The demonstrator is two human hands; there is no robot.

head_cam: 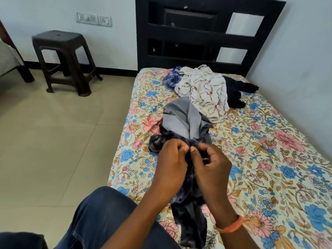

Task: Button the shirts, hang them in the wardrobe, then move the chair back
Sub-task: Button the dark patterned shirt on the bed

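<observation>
A grey and dark patterned shirt (183, 121) lies lengthwise on the floral bedsheet (269, 159), its far end spread out. My left hand (170, 160) and my right hand (210, 164) meet over its front edge, each pinching the fabric between thumb and fingers. The button itself is hidden between my fingertips. Farther up the bed lie a white shirt with a brown print (206, 90), a blue checked shirt (172, 78) and a black garment (235, 92) in a loose heap.
A dark plastic stool (62, 58) stands on the tiled floor (53, 141) left of the bed, by the wall. The black headboard (197, 36) closes the far end. My knee in blue jeans (107, 220) sits at the bed's near left edge.
</observation>
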